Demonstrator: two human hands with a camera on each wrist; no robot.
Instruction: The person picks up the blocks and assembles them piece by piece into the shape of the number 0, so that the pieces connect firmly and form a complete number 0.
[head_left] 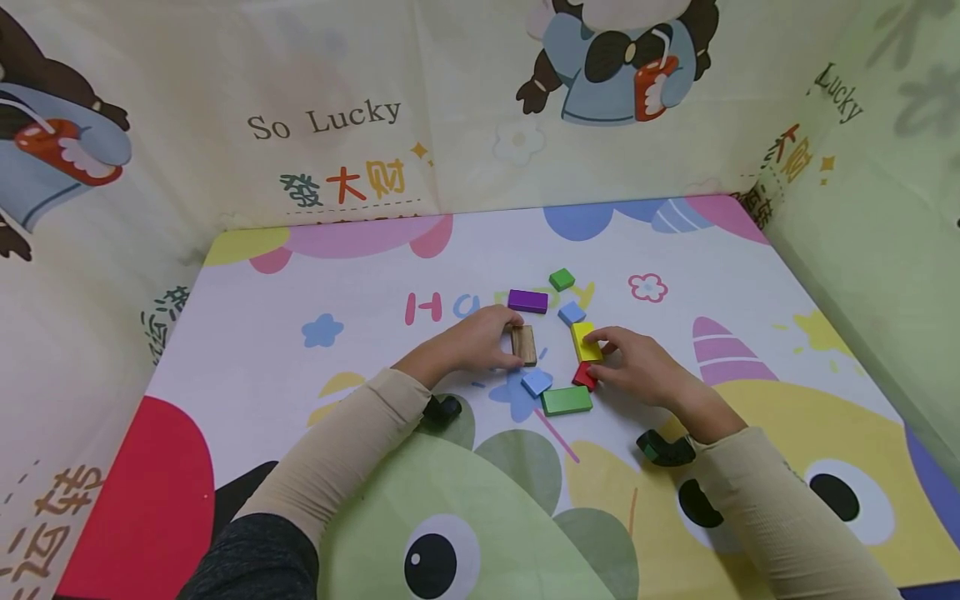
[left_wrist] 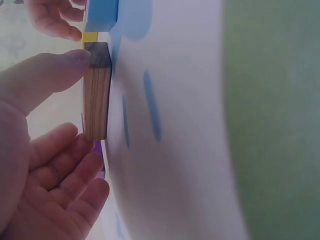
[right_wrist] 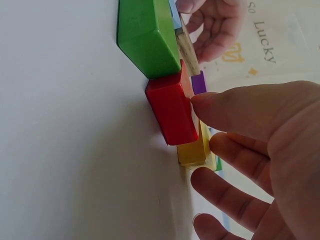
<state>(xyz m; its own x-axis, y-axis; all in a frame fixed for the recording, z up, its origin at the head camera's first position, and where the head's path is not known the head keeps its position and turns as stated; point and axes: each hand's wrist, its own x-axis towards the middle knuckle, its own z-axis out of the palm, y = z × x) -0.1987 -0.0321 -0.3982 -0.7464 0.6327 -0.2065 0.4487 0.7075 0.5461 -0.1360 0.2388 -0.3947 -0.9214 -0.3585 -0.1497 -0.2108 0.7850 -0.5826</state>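
Placement step, likely: left hand (head_left: 480,340) pinches wooden block (head_left: 527,347) by its ends on desk (head_left: 247,350); right hand (head_left: 641,367) touches red block (head_left: 581,377) beside yellow block (head_left: 582,347), grip unclear. Next probably needs light squaring nudges.

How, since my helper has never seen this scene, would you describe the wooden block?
On the cartoon-printed tabletop, find the left hand. Between its thumb and fingers is the wooden block, brown and visibly grained, unlike the purple block and light blue block nearby.

Head cam looks fwd/down on tabletop (head_left: 247,350); wrist cams (head_left: 667,451), close-up, sideways, share wood block (left_wrist: 97,102).
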